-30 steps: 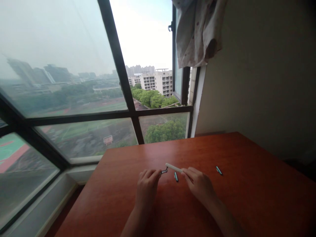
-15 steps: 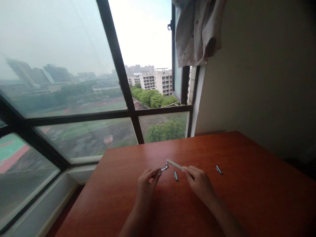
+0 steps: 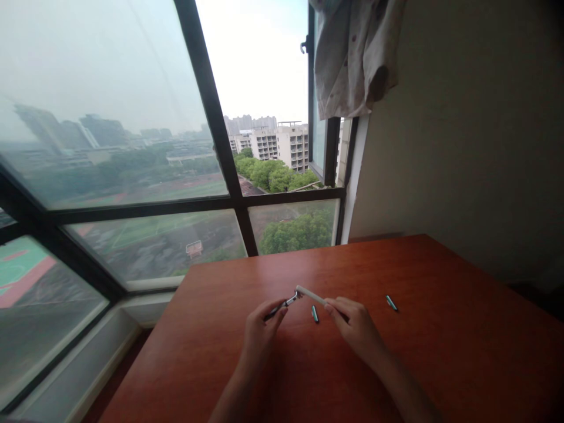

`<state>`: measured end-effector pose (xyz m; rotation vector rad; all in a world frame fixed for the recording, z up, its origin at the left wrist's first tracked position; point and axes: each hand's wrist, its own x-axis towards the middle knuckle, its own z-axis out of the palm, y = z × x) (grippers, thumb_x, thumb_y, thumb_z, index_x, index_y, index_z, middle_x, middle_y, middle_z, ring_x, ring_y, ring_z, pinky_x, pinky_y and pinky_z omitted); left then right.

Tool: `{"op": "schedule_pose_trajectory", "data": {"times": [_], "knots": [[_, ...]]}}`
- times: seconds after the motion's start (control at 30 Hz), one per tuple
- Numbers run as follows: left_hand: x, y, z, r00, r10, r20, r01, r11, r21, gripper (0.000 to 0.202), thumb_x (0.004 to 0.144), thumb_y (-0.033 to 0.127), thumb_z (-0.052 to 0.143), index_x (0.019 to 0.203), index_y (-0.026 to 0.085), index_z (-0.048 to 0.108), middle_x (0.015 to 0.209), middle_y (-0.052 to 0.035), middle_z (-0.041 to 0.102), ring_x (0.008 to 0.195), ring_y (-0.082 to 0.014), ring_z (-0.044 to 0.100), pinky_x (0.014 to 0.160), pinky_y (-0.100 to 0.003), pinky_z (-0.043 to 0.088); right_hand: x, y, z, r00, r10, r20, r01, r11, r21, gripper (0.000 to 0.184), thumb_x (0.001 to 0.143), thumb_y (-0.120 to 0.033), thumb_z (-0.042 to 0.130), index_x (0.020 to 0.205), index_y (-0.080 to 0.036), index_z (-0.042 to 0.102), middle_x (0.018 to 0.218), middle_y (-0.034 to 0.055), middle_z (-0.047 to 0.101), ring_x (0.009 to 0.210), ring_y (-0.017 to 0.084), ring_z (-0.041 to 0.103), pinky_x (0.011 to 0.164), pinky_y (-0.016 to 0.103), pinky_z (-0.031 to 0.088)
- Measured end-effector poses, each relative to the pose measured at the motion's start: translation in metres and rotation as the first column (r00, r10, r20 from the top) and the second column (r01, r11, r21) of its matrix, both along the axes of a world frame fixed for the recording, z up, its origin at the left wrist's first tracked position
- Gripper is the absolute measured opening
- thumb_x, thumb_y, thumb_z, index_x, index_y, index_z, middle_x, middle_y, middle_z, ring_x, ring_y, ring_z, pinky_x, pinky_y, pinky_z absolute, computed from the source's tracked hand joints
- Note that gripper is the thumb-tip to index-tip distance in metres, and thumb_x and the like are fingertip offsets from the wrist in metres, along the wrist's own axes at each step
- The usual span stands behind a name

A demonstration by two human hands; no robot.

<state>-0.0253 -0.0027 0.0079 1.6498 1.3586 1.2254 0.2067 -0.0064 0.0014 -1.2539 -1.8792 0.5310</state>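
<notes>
My left hand (image 3: 259, 329) is closed in a pinch on a razor handle (image 3: 282, 306), dark at the grip with a shiny metal neck. The neck points up and to the right. Between the fingers of my right hand (image 3: 352, 323) is a slim pale stick (image 3: 311, 294), whose kind I cannot make out. Its far tip meets or overlaps the razor handle's head end; whether they touch I cannot tell. A small teal and black razor cartridge (image 3: 314, 314) lies on the table between my hands. Another razor cartridge (image 3: 391, 303) rests farther right.
The reddish-brown wooden table (image 3: 211, 364) runs up to a dark-framed window (image 3: 194, 205). A pale cloth (image 3: 352, 64) hangs at the open pane, and a plain wall (image 3: 458, 141) rises to the right.
Both hands keep their grips at nearly the same spot. The razor handle has turned slightly, and more of its dark grip shows. The cartridges lie as before.
</notes>
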Motion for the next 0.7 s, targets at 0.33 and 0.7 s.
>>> {"op": "schedule_pose_trajectory", "data": {"times": [0.33, 0.7], "knots": [[0.002, -0.0014, 0.0031, 1.0, 0.0, -0.019, 0.0, 1.0, 0.028, 0.022, 0.08, 0.031, 0.063, 0.093, 0.017, 0.075, 0.09, -0.0078, 0.075, 0.083, -0.0235, 0.067, 0.073, -0.03, 0.052, 0.0004, 0.0008, 0.0, 1.0, -0.002, 0.03, 0.002, 1.0, -0.002, 0.034, 0.095, -0.034, 0.042, 0.092, -0.017, 0.071, 0.071, 0.0045, 0.064, 0.067, 0.018, 0.059, 0.062, 0.026, 0.04], [0.0008, -0.0006, -0.0001, 1.0, 0.011, 0.03, -0.01, 0.999, -0.033, 0.026, 0.079, 0.034, 0.065, 0.095, 0.017, 0.075, 0.09, -0.0076, 0.075, 0.083, -0.0238, 0.067, 0.072, -0.028, 0.051, 0.0003, 0.0002, -0.0008, 1.0, 0.002, 0.008, -0.002, 1.0, 0.001, 0.034, 0.094, -0.034, 0.042, 0.095, -0.017, 0.071, 0.074, 0.0055, 0.066, 0.068, 0.018, 0.061, 0.064, 0.026, 0.042]]}}
